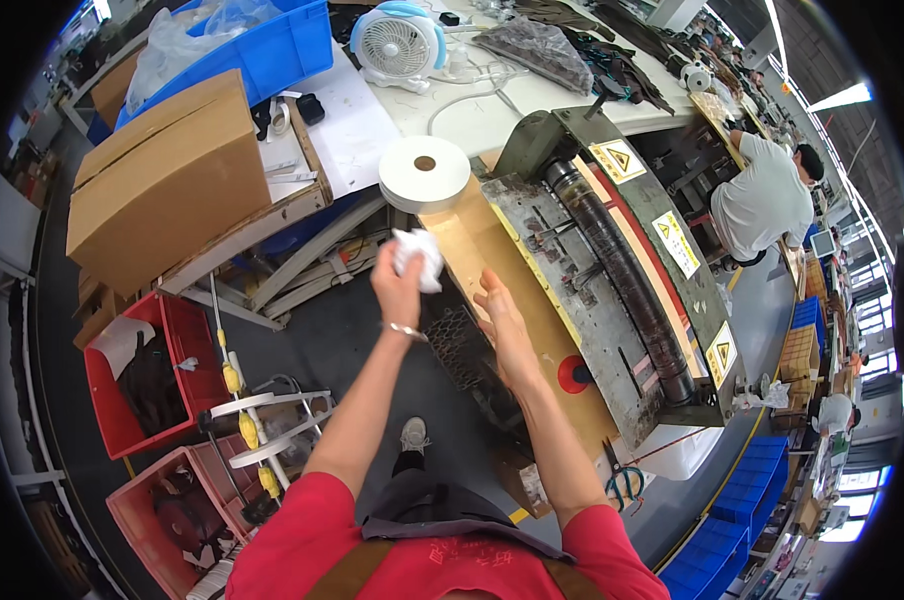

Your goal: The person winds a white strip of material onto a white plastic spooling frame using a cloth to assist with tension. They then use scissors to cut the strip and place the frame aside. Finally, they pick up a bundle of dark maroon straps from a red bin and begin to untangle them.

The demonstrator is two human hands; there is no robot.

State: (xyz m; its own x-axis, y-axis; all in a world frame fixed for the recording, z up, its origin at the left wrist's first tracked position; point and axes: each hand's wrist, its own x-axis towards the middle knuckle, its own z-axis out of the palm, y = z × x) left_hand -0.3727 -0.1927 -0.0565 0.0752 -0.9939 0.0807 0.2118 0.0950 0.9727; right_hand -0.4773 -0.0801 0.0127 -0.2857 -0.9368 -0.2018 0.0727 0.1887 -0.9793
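My left hand (396,289) grips a crumpled white wad (422,259), perhaps paper or cloth, above the floor beside a machine. My right hand (509,330) is raised with its fingers apart and nothing in it. It hovers over the near edge of the machine's tan ledge (519,277). A large roll of white tape (410,161) lies flat at the far end of that ledge. Beyond the ledge, the machine has a worn metal bed (545,240) and a dark cylindrical roller (620,281). Warning stickers (675,244) mark its green frame.
Scissors (624,476) with teal handles lie at the ledge's near end. A red round part (572,373) sits on the ledge. At left are a cardboard box (170,191) and a red crate (200,352). A fan (397,45) stands behind. Another person (763,195) is at the right.
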